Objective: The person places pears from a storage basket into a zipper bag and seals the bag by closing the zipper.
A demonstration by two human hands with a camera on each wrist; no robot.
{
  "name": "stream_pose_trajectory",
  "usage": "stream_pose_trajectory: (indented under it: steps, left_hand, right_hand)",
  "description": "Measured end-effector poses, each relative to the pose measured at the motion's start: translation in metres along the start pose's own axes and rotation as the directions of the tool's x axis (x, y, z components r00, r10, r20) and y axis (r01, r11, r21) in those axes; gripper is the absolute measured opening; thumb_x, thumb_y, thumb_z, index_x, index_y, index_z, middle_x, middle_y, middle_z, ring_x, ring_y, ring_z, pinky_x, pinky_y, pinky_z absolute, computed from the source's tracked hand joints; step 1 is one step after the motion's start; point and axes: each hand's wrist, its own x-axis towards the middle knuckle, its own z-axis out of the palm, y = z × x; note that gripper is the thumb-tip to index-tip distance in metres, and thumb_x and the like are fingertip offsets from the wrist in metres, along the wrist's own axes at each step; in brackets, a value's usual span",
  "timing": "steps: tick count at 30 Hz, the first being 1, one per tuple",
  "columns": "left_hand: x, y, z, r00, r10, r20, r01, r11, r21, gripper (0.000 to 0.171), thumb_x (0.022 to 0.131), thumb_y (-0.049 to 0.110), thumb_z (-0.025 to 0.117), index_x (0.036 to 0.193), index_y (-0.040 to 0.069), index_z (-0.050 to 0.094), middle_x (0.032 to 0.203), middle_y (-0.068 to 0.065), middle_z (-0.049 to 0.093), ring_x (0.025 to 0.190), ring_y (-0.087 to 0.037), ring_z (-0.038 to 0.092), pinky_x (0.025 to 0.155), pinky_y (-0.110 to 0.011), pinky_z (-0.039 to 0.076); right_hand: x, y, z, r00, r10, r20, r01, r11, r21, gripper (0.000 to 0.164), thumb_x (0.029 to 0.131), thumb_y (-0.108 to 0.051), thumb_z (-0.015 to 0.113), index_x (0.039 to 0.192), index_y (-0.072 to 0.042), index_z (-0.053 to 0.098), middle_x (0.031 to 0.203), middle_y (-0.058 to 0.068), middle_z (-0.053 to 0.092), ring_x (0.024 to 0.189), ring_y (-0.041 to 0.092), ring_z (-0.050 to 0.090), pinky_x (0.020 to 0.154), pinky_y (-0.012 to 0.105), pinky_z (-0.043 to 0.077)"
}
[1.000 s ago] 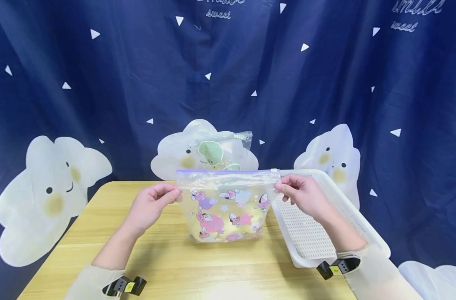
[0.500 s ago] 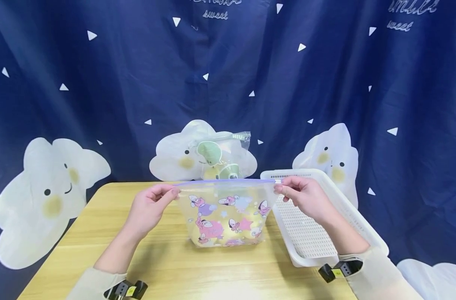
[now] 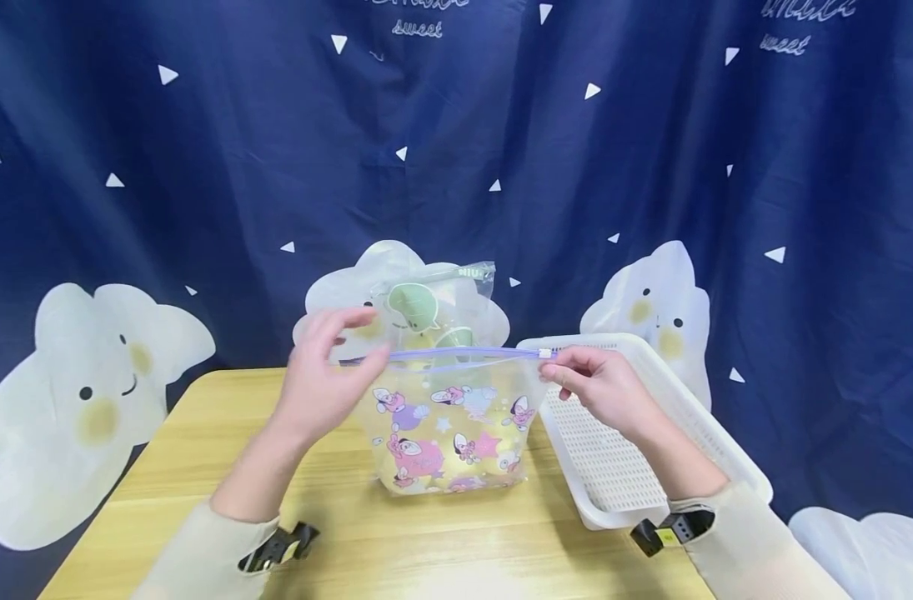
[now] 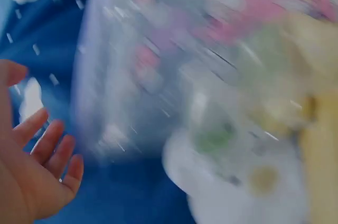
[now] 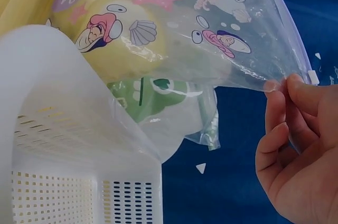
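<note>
A translucent zip bag [image 3: 448, 425] with pink and purple cartoon prints stands upright on the table, its purple zip strip along the top. My right hand [image 3: 602, 387] pinches the bag's upper right corner between thumb and fingertips, just below the white slider [image 5: 313, 77]. Something yellow and rounded [image 5: 119, 39] shows through the film. My left hand [image 3: 328, 375] is at the upper left corner, thumb and fingers spread apart. In the blurred left wrist view the left hand [image 4: 37, 166] has its fingers loosely bent and holds nothing, apart from the bag's edge.
Behind the zip bag stands another clear bag [image 3: 467, 300] with green prints. A white perforated plastic basket [image 3: 654, 358] sits at the right of the wooden table [image 3: 223, 417], close to my right forearm. A dark blue curtain [image 3: 441, 108] with cloud prints hangs behind.
My left hand has let go of the bag's upper left corner and risen slightly, its fingers spreading. The right hand keeps its pinch. The zip strip dipped, then rose a little.
</note>
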Motion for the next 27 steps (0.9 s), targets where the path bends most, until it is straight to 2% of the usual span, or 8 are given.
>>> stream_pose_trajectory:
  steps: [3, 6, 10, 14, 17, 20, 24, 27]
  left_hand:
    - [0.015, 0.034, 0.024, 0.987, 0.098, 0.126, -0.108, 0.991, 0.082, 0.034, 0.096, 0.019, 0.082, 0.129, 0.012, 0.078, 0.128, -0.009, 0.076, 0.125, -0.027, 0.065, 0.109, -0.049, 0.053]
    - [0.029, 0.059, 0.052, 0.949, 0.139, 0.284, -0.184, 0.973, 0.137, 0.034, 0.098, 0.025, 0.082, 0.128, 0.012, 0.08, 0.125, -0.006, 0.078, 0.121, -0.026, 0.069, 0.108, -0.047, 0.057]
    - [0.046, 0.074, 0.089, 0.902, 0.131, 0.412, -0.223, 0.957, 0.185, 0.033, 0.098, 0.028, 0.082, 0.125, 0.01, 0.081, 0.117, -0.006, 0.077, 0.114, -0.025, 0.07, 0.103, -0.042, 0.058]
    - [0.056, 0.083, 0.111, 0.87, 0.071, 0.488, -0.219, 0.942, 0.254, 0.03, 0.099, 0.032, 0.08, 0.121, 0.011, 0.083, 0.111, -0.003, 0.077, 0.105, -0.02, 0.071, 0.095, -0.036, 0.059]
    - [0.058, 0.088, 0.121, 0.862, 0.047, 0.505, -0.217, 0.934, 0.283, 0.024, 0.101, 0.032, 0.077, 0.114, 0.014, 0.085, 0.108, -0.001, 0.079, 0.102, -0.017, 0.072, 0.093, -0.036, 0.059]
    - [0.058, 0.09, 0.126, 0.865, 0.049, 0.5, -0.222, 0.929, 0.294, 0.018, 0.103, 0.03, 0.077, 0.109, 0.015, 0.085, 0.106, 0.001, 0.081, 0.101, -0.017, 0.074, 0.095, -0.038, 0.059]
    - [0.056, 0.088, 0.127, 0.865, 0.075, 0.496, -0.256, 0.916, 0.309, 0.017, 0.105, 0.03, 0.074, 0.109, 0.017, 0.084, 0.107, 0.002, 0.081, 0.103, -0.017, 0.074, 0.1, -0.042, 0.057]
    - [0.054, 0.083, 0.126, 0.865, 0.09, 0.494, -0.268, 0.915, 0.303, 0.018, 0.106, 0.03, 0.072, 0.108, 0.017, 0.083, 0.108, 0.002, 0.08, 0.104, -0.018, 0.073, 0.105, -0.044, 0.054]
  right_hand:
    - [0.001, -0.001, 0.0, 1.0, -0.004, 0.003, 0.004, 1.0, -0.001, 0.014, 0.101, -0.017, 0.08, 0.105, -0.004, 0.08, 0.097, 0.014, 0.075, 0.074, 0.014, 0.067, 0.058, 0.027, 0.047]
    - [0.001, 0.0, 0.001, 1.0, -0.014, 0.005, 0.014, 1.0, 0.001, 0.012, 0.101, -0.016, 0.08, 0.104, -0.004, 0.08, 0.096, 0.015, 0.075, 0.073, 0.014, 0.067, 0.061, 0.026, 0.05]
    - [0.002, 0.002, 0.003, 1.0, -0.028, 0.007, 0.028, 1.0, 0.007, 0.011, 0.102, -0.014, 0.079, 0.103, -0.003, 0.08, 0.095, 0.017, 0.074, 0.072, 0.014, 0.067, 0.065, 0.026, 0.053]
    - [0.001, 0.002, 0.004, 0.999, -0.034, 0.01, 0.035, 0.999, -0.004, 0.01, 0.102, -0.013, 0.079, 0.103, -0.003, 0.08, 0.093, 0.014, 0.074, 0.072, 0.015, 0.067, 0.066, 0.027, 0.054]
    - [0.001, 0.002, 0.003, 0.999, -0.038, 0.007, 0.038, 0.999, -0.02, 0.01, 0.102, -0.014, 0.079, 0.103, -0.004, 0.08, 0.092, 0.013, 0.074, 0.072, 0.015, 0.066, 0.065, 0.026, 0.052]
    - [0.002, 0.001, 0.002, 0.999, -0.041, 0.003, 0.042, 0.999, -0.031, 0.01, 0.102, -0.015, 0.079, 0.103, -0.005, 0.081, 0.093, 0.015, 0.074, 0.072, 0.014, 0.066, 0.065, 0.026, 0.052]
    - [0.002, -0.002, 0.002, 0.999, -0.036, -0.005, 0.036, 0.998, -0.049, 0.011, 0.102, -0.017, 0.079, 0.102, -0.006, 0.081, 0.092, 0.014, 0.075, 0.072, 0.016, 0.067, 0.065, 0.027, 0.052]
    - [0.002, -0.007, 0.002, 1.0, -0.028, -0.013, 0.027, 0.997, -0.076, 0.013, 0.103, -0.021, 0.079, 0.1, -0.009, 0.081, 0.086, 0.007, 0.073, 0.072, 0.017, 0.066, 0.062, 0.028, 0.05]
